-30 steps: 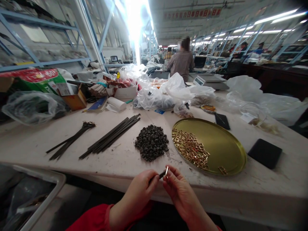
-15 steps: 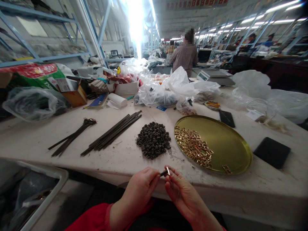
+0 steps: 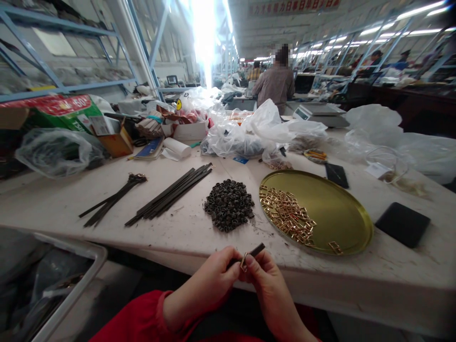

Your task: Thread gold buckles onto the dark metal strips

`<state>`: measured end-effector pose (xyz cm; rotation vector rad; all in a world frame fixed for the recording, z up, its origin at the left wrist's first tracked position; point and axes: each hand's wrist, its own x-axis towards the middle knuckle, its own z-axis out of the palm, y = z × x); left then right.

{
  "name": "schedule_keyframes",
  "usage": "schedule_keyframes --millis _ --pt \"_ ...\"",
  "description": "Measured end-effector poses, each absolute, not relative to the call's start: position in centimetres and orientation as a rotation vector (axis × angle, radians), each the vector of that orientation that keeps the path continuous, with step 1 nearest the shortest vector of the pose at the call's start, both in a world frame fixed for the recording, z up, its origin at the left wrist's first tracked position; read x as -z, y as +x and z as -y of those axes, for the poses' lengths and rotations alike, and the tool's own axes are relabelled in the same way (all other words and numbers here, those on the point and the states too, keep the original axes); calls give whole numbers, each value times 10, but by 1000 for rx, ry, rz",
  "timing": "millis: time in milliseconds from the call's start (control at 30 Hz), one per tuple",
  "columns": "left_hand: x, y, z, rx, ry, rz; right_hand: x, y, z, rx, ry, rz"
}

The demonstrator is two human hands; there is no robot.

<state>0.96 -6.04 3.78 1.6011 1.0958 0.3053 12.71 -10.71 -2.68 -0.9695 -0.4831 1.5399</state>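
Observation:
At the table's front edge, my left hand (image 3: pixel 215 273) is closed on a dark flat strap (image 3: pixel 257 249), pinching it between thumb and fingers. A gold-coloured metal buckle (image 3: pixel 244 262) sits around the strap between my hands. My right hand (image 3: pixel 269 280) pinches buckle and strap together, and the strap's end sticks out past its fingers. Just beyond lies a heap of small black loops (image 3: pixel 230 204). To the right, many gold buckles (image 3: pixel 287 216) lie on a round gold tray (image 3: pixel 331 204). Loose dark straps (image 3: pixel 169 194) lie at left, beside straps with metal ends (image 3: pixel 116 202).
Clear plastic bags (image 3: pixel 245 135) and boxes (image 3: pixel 116 142) crowd the table's back. A black flat object (image 3: pixel 402 224) lies right of the tray. A white bin (image 3: pixel 85 273) stands below the left edge. Further off, a person (image 3: pixel 274 85) faces away.
The strap's end now pokes through the buckle, out past my right fingers. My hands have drawn closer together, and my right fingers have closed on the strap and buckle.

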Motion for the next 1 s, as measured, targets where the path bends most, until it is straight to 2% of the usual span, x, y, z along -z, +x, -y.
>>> schedule_keyframes --millis 233,367,467,567,733,1000 --pt "-24 7 64 -294 1449 -1092 32 127 109 -1334 -1184 680" --pt "-22 8 63 -255 1407 -1140 36 134 111 -971 -1326 938" --pt "-26 10 62 -252 1303 -1142 33 143 114 -816 -1208 1168" --pt "-29 11 62 -229 1204 -1170 26 153 114 -957 -1054 1253" --pt "-27 9 62 -223 1273 -1198 19 162 106 -1355 -1034 1226" --pt "-15 8 63 -191 1443 -1230 19 170 102 -1160 -1164 1672"
